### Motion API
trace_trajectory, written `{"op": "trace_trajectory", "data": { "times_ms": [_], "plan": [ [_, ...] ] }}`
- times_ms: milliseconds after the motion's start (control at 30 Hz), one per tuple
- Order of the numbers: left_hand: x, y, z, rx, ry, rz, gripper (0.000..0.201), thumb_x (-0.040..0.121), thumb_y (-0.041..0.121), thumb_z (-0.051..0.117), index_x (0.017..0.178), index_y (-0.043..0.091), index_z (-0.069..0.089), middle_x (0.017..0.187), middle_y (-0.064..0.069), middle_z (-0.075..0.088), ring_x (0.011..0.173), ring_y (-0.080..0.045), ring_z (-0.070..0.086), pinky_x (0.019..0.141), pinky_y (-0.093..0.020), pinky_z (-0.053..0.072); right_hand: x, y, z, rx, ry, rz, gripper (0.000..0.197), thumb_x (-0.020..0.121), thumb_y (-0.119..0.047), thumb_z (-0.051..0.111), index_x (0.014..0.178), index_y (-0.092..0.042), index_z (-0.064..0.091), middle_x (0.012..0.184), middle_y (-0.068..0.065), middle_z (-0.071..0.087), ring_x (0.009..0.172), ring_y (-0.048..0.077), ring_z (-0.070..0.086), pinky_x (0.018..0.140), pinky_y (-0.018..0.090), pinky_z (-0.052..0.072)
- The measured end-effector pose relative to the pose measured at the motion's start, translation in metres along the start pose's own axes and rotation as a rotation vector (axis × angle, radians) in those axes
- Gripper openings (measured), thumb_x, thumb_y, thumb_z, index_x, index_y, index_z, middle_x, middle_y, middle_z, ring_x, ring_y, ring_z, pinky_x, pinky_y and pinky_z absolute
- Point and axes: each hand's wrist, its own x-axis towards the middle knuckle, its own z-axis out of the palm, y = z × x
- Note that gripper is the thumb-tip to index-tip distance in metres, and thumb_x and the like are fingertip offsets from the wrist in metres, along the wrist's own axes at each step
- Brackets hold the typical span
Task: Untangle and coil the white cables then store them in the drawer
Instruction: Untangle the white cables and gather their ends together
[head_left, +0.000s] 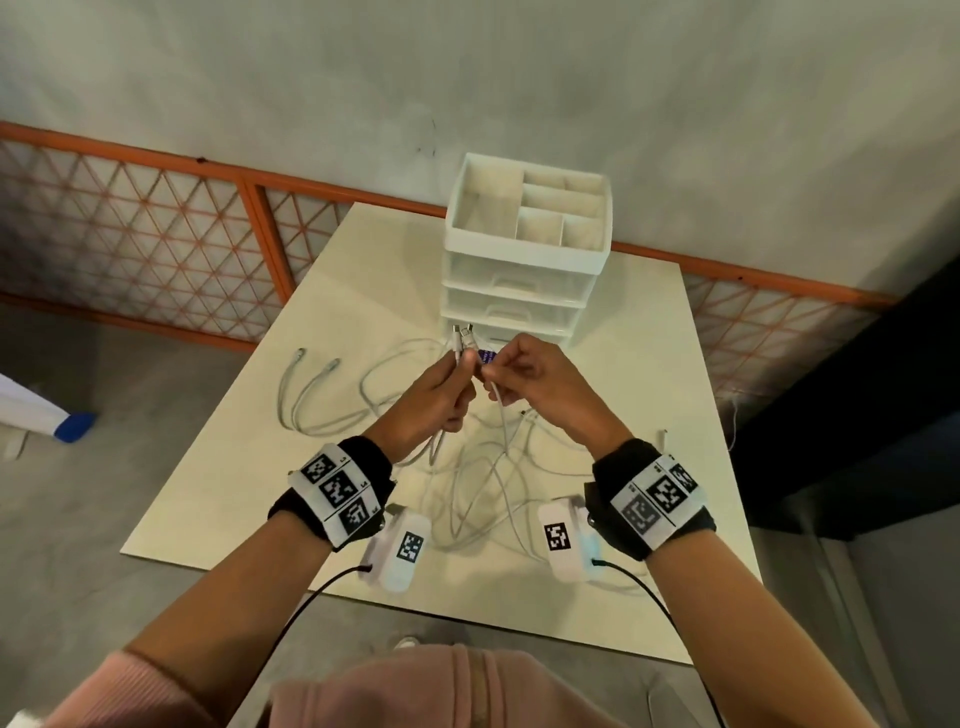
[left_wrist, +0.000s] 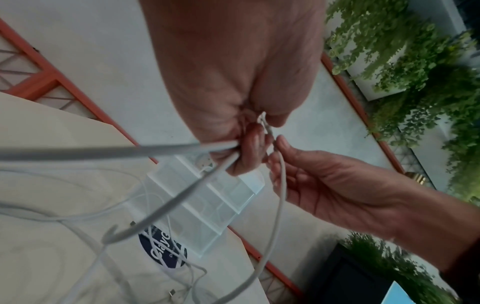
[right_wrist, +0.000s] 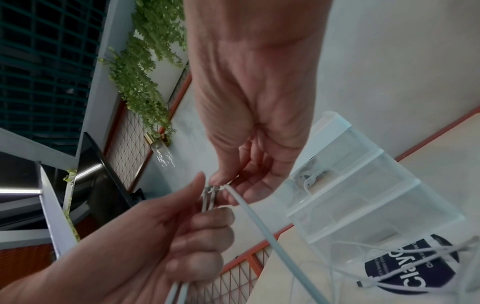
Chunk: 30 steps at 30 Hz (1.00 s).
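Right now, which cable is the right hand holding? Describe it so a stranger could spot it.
Start at the white drawer unit on the table. Just before it, the right hand pinches one white cable. The left hand holds two, connectors up.

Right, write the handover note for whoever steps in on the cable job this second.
Left hand: grips two cable ends side by side, connectors up.
Right hand: pinches the end of a third cable next to them.
White cables: mostly a loose tangle on the table; two ends lie apart at far left.
Drawer unit: at the table's far edge, drawers look closed.
Done: ends gathered; nothing on the table is coiled.
Left: untangle, coil, open a drawer, store.
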Motion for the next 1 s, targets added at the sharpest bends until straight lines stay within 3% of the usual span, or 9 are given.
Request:
{"op": "trace_trajectory", "data": {
  "times_ms": [233, 333, 433, 533, 600, 667, 767, 900, 1000],
  "plan": [
    [0.008, 0.000, 0.000, -0.043, 0.088, 0.073, 0.036, 0.100, 0.040, 0.033, 0.085, 0.011, 0.047, 0.060, 0.006, 0.038, 0.043, -0.003, 0.027, 0.044, -0.017, 0.026, 0.004, -0.004, 0.012, 0.073, 0.090, 0.018, 0.031, 0.078, -0.014, 0.076, 0.083, -0.010, 0.046, 0.077, 0.011, 0.063, 0.071, 0.023, 0.065, 0.064, 0.025, 0.055],
    [0.009, 0.006, -0.004, -0.030, 0.139, 0.134, 0.039, 0.101, 0.040, 0.029, 0.080, 0.014, 0.049, 0.059, 0.013, 0.047, 0.050, -0.003, 0.040, 0.053, -0.015, 0.037, 0.006, -0.004, 0.016, 0.000, -0.062, 0.095, 0.051, 0.070, -0.017, 0.083, 0.102, -0.013, 0.043, 0.093, 0.005, 0.060, 0.076, 0.020, 0.063, 0.072, 0.034, 0.057],
    [0.011, 0.019, -0.007, -0.255, 0.017, 0.139, 0.041, 0.100, 0.042, 0.024, 0.074, 0.017, 0.043, 0.078, 0.003, 0.054, 0.069, -0.009, 0.050, 0.068, -0.023, 0.043, 0.009, -0.002, 0.027, -0.126, -0.332, 0.113, 0.074, 0.070, -0.019, 0.083, 0.130, -0.013, 0.040, 0.113, 0.002, 0.058, 0.084, 0.018, 0.064, 0.065, 0.030, 0.055],
    [0.010, 0.036, -0.011, -0.430, -0.083, 0.177, 0.043, 0.101, 0.040, 0.016, 0.070, 0.017, 0.037, 0.070, 0.002, 0.055, 0.069, -0.010, 0.054, 0.072, -0.022, 0.043, 0.013, 0.000, 0.039, -0.276, -0.486, 0.094, 0.034, 0.081, -0.027, 0.074, 0.111, -0.019, 0.061, 0.100, -0.010, 0.068, 0.081, 0.012, 0.059, 0.060, 0.021, 0.050],
    [0.009, 0.045, -0.016, -0.485, -0.135, 0.219, 0.044, 0.100, 0.041, 0.014, 0.070, 0.017, 0.036, 0.060, 0.004, 0.045, 0.057, -0.013, 0.048, 0.063, -0.023, 0.046, 0.015, 0.005, 0.043, -0.293, -0.519, 0.060, 0.007, 0.087, -0.026, 0.067, 0.092, -0.023, 0.068, 0.092, -0.014, 0.068, 0.083, 0.006, 0.058, 0.065, 0.016, 0.046],
    [0.007, 0.051, -0.023, -0.495, -0.146, 0.242, 0.044, 0.100, 0.044, 0.013, 0.069, 0.019, 0.034, 0.055, 0.007, 0.032, 0.045, -0.007, 0.030, 0.045, -0.019, 0.035, 0.021, 0.018, 0.038, -0.459, -0.452, 0.008, 0.016, 0.085, -0.034, 0.068, 0.083, -0.019, 0.074, 0.095, 0.000, 0.059, 0.093, 0.012, 0.053, 0.082, 0.023, 0.041],
    [0.001, 0.058, -0.040, -0.409, -0.074, 0.259, 0.043, 0.100, 0.045, 0.014, 0.067, 0.021, 0.029, 0.055, 0.010, 0.022, 0.045, -0.004, 0.014, 0.038, -0.016, 0.015, 0.025, 0.039, 0.016, -0.803, -0.224, 0.006, 0.028, 0.080, -0.046, 0.069, 0.078, -0.018, 0.074, 0.096, -0.003, 0.038, 0.094, 0.017, 0.034, 0.086, 0.032, 0.025],
    [-0.005, 0.053, -0.058, -0.053, 0.067, 0.236, 0.040, 0.097, 0.049, 0.032, 0.067, 0.021, 0.027, 0.054, 0.010, 0.022, 0.047, -0.008, 0.014, 0.041, -0.022, 0.013, 0.017, 0.048, -0.019, -0.853, 0.053, 0.037, 0.029, 0.073, -0.048, 0.074, 0.072, -0.020, 0.065, 0.102, -0.006, 0.042, 0.100, 0.017, 0.034, 0.084, 0.031, 0.019],
    [-0.002, 0.033, -0.060, 0.349, 0.052, 0.177, 0.028, 0.083, 0.040, 0.067, 0.079, 0.017, 0.051, 0.047, 0.011, 0.031, 0.042, -0.007, 0.022, 0.042, -0.018, 0.019, 0.020, 0.030, -0.032, -0.684, 0.079, -0.043, 0.028, 0.068, -0.036, 0.082, 0.068, -0.012, 0.066, 0.094, -0.003, 0.056, 0.095, 0.017, 0.044, 0.084, 0.032, 0.026]
  ]
}}
